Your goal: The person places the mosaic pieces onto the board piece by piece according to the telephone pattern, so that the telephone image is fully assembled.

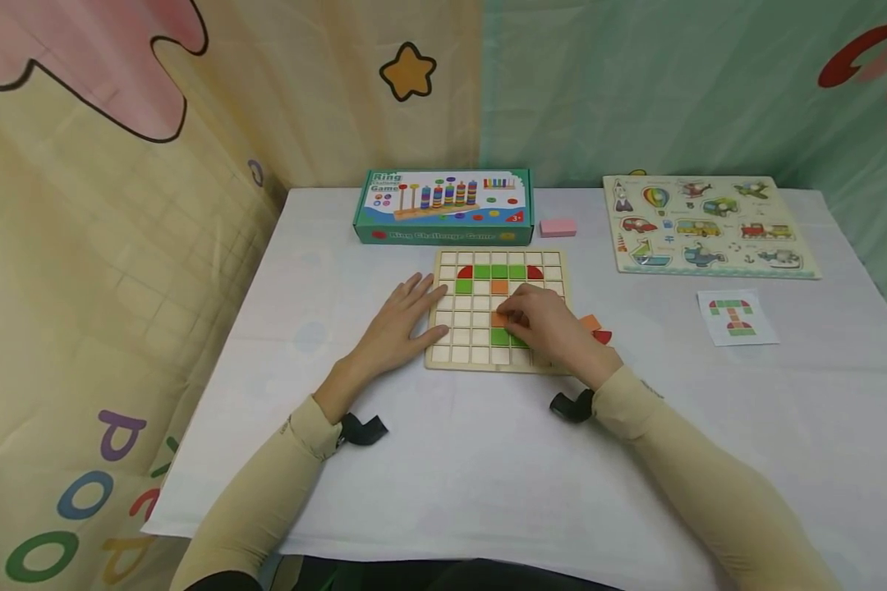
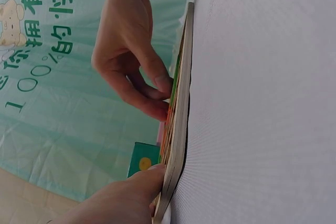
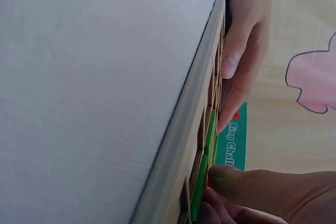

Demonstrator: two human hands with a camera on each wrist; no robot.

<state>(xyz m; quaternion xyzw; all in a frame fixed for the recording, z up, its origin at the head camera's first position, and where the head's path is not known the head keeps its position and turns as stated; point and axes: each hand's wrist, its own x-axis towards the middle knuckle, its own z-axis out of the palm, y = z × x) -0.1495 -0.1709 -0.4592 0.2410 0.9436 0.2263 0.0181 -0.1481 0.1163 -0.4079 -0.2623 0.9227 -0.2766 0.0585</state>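
Note:
A wooden grid board [image 1: 480, 368] lies on the table, its top rows holding red rounded tiles [image 1: 466, 272], green square tiles [image 1: 499, 271] and an orange tile [image 1: 499, 287]. My left hand [image 1: 395, 318] rests with fingers spread along the board's left edge, thumb and fingertips on it. Over the lower middle, my right hand [image 1: 550, 324] pinches another orange tile [image 1: 498, 319] at its grid cell between thumb and fingers. Just below are green tiles [image 1: 499, 337], partly covered by that hand. In the right wrist view, the thumb tip is right beside a green tile [image 3: 198, 187].
Loose orange [image 1: 590, 322] and red [image 1: 602, 336] pieces lie right of the board. Farther right is a paper card [image 1: 737, 318] printed with a coloured tile pattern. Behind stand a Ring Challenge Game box [image 1: 443, 207], a pink block [image 1: 558, 227] and a vehicle picture puzzle [image 1: 710, 226].

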